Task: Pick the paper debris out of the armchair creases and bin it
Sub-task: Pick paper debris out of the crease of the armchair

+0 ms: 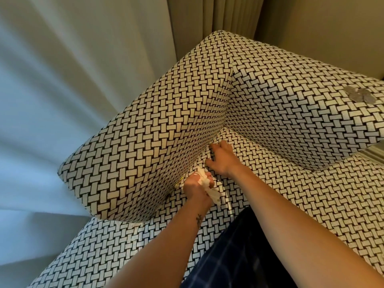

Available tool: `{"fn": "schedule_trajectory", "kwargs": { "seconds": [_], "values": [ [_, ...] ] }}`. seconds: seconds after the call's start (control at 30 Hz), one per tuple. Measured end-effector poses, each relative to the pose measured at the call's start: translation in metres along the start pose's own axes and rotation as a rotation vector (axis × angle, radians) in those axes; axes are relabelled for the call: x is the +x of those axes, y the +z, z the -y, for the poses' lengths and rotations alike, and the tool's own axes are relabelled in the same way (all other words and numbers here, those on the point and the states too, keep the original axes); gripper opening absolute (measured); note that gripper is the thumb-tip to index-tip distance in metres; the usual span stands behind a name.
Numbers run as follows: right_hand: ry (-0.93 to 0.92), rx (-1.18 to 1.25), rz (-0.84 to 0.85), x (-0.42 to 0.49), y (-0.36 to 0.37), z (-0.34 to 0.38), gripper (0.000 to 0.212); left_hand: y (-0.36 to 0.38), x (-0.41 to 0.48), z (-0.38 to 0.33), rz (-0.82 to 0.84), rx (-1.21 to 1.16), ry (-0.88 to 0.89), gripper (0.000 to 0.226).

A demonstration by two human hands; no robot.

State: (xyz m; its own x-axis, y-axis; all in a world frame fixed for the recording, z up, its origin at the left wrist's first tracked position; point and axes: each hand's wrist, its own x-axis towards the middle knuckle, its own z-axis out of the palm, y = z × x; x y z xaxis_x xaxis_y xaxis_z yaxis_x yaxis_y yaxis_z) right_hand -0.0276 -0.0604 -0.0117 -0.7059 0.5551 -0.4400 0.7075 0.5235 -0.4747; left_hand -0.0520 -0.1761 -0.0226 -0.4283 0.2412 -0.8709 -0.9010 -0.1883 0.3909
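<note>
Observed left hand (196, 185) fisted round crumpled white paper (213, 193), just beside crease (218, 135) between armrest (145, 142) and seat cushion (291, 194). Noted right hand (220, 159) close by but apart, fingers spread, lightly bent, tips pressing seat cushion at same crease.

armrest (145, 132) left of seat (291, 194) | backrest (291, 100) behind seat | right hand (221, 161) on seat at armrest-seat crease (200, 161), just beyond left hand (195, 186) | paper wad (209, 189) in left hand | curtain (62, 80) left of and behind armrest
</note>
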Motion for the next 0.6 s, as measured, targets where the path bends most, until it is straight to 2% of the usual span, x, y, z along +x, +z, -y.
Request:
{"fn": "schedule_trajectory", "kwargs": {
  "seconds": [0.07, 0.17, 0.3, 0.6],
  "values": [
    [0.039, 0.035, 0.035, 0.007, 0.001, 0.001, 0.078, 0.005, 0.002, -0.005, 0.011, -0.015, -0.019, 0.031],
    [0.050, 0.058, 0.089, 0.018, 0.001, 0.006, 0.076, 0.014, 0.004, -0.007, 0.014, -0.027, -0.040, 0.033],
    [0.070, -0.038, 0.071, 0.030, 0.000, 0.007, 0.069, 0.021, 0.007, -0.002, -0.031, 0.015, -0.018, 0.032],
    [0.100, -0.012, 0.118, 0.055, -0.007, 0.005, 0.062, 0.036, 0.015, -0.004, -0.055, 0.013, -0.003, 0.032]
  ]
}}
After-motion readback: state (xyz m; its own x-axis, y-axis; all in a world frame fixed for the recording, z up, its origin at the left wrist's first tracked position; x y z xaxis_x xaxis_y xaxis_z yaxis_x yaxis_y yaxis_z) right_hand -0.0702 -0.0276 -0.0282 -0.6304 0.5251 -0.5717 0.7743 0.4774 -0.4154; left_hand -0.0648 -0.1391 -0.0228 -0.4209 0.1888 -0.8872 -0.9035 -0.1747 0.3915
